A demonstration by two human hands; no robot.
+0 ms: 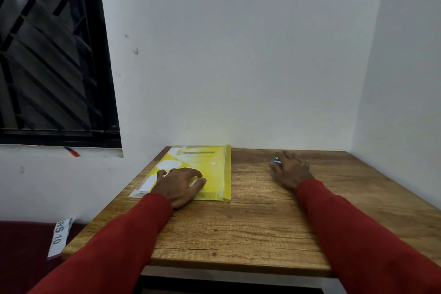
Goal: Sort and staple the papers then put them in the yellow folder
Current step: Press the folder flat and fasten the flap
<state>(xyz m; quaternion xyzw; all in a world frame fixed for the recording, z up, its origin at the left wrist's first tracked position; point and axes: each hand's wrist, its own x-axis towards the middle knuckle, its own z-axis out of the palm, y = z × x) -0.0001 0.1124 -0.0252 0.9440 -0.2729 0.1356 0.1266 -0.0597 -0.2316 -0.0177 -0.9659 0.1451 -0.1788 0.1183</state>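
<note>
Hanging off the desk (238, 234) edge, a white tag (58, 237) reads "WS 10". Left hand (180, 186) rests, fingers relaxed, on the yellow folder (214, 169) holding papers (149, 182). Right hand (290, 170) covers a blue stapler (275, 162), fingers loosely around it.

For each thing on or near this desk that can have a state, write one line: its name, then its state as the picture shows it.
Yellow folder: flat on the table, white papers showing through it.
Stapler: on the table, mostly hidden under the right hand.
Left hand: resting on the folder, fingers loosely curled.
Right hand: lying over the stapler; grip cannot be judged.
Table: wooden, bearing the folder and stapler.
Window: dark, barred.
</note>
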